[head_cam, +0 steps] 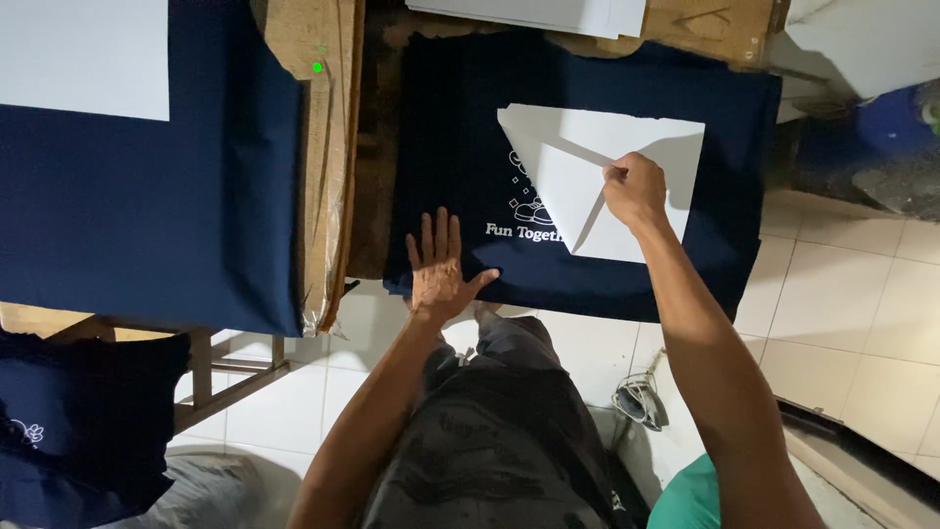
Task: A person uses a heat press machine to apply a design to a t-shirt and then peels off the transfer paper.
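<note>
On the tabletop [364,147] lay a dark navy shirt [460,127], spread flat with its white print facing up, and a white sheet [646,157] rested across the print's right part. The right hand [634,188] was closed in a pinch on a corner of the sheet, which was folded up and back so that a triangular flap stood lifted over the rest. The sheet's long axis ran left to right across the shirt, and most of it lay beyond and to the left of that grip, toward the far edge. The left hand [439,266] lay open, fingers spread, palm pressed flat on the shirt's near hem; it held nothing, only weighed the cloth down. It sat well apart from the sheet, to the lower left of it, so the right hand was the nearer one, already on the paper. Another navy cloth [147,206] with a white sheet on it covered the board to the left, and more white paper [548,14] lay at the far edge.
</note>
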